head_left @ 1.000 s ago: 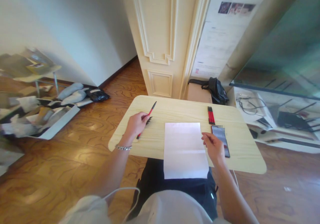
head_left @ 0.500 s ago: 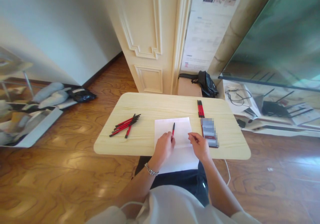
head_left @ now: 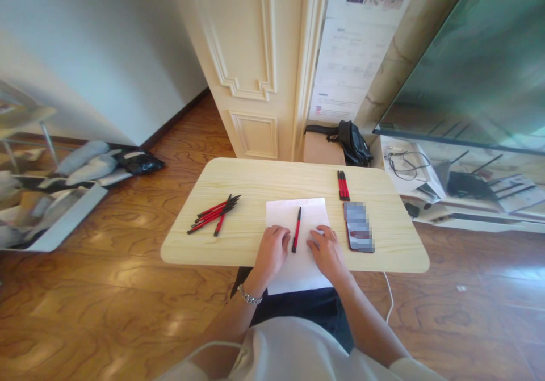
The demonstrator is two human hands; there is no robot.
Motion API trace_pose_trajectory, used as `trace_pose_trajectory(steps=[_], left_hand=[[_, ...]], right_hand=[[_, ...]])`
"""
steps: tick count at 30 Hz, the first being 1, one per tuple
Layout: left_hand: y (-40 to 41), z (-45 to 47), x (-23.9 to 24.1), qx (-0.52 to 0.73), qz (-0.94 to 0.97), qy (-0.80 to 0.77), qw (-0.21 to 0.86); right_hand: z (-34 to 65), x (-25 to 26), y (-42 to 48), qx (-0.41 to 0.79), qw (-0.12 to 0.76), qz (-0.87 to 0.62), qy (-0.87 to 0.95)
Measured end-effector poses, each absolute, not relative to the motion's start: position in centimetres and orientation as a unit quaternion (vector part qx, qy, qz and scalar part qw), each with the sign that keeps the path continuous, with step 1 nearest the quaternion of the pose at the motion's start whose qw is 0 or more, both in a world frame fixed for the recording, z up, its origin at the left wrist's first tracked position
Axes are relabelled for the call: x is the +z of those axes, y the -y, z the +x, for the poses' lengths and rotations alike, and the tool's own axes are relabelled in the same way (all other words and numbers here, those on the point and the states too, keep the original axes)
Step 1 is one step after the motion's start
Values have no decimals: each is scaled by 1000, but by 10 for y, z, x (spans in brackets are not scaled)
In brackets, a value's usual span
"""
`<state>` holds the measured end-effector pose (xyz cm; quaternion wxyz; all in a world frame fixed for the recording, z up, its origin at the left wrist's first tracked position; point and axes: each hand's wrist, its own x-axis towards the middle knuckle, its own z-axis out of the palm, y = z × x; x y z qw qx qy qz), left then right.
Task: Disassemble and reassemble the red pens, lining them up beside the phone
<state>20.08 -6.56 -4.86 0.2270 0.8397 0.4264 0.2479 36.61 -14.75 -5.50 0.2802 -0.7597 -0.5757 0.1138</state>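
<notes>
A white sheet of paper (head_left: 313, 216) lies on the light wooden table (head_left: 255, 179), hanging over the near edge. A red and black pen (head_left: 296, 229) lies lengthwise on the middle of the sheet. My left hand (head_left: 271, 249) rests flat on the paper just left of the pen, fingers loosely apart and holding nothing. My right hand (head_left: 326, 248) lies on the paper just right of the pen, fingers extended, also holding nothing. A heap of several red pens (head_left: 214, 212) lies to the left.
A phone (head_left: 359, 226) lies right of the paper, with three red pens (head_left: 343, 185) side by side behind it. A black bag (head_left: 351, 139) sits behind the table by the door. Clutter lies on the floor at left, a low shelf with cables at right.
My left hand carried one pen from the heap on the left to the paper and let it go there. Both hands now rest on the sheet either side of it.
</notes>
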Motion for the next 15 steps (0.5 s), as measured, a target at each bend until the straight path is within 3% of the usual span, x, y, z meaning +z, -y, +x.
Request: trace_pose_trajectory(steps=[11,15], left_hand=[[55,198,-46,299,817,-411,271],[61,191,-44,318,776,-444,317]], right_hand=[[371,-39,136,128,296,-774,545],[375,-28,111,146,249,-786,547]])
